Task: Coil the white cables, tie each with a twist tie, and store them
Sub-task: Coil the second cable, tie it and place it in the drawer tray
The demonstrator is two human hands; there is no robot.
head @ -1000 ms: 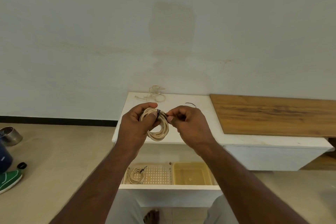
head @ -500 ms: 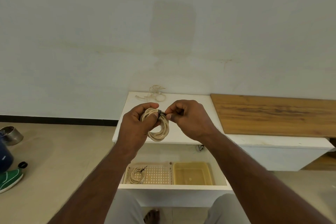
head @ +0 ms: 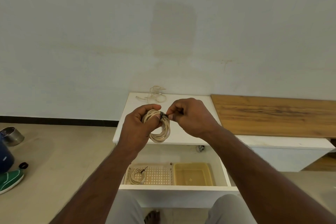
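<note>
My left hand (head: 138,127) grips a coiled white cable (head: 161,133) above the white cabinet top (head: 183,104). A black twist tie (head: 163,115) is wrapped round the top of the coil. My right hand (head: 190,116) pinches the tie's end between thumb and finger. A loose, uncoiled white cable (head: 156,94) lies at the back of the cabinet top by the wall. Below, in the open drawer (head: 174,187), a tied coil (head: 138,175) lies in a perforated beige basket (head: 158,174).
A yellow tray (head: 192,173) sits beside the basket in the drawer. A wooden board (head: 276,114) covers the cabinet to the right. On the floor at left are a steel bowl (head: 12,135), a dark blue container (head: 4,156) and a green shoe (head: 9,181).
My right hand has moved in closer to the coil, and the free end of the black tie that stuck out behind it is no longer seen. The left hand keeps hold of the coil.
</note>
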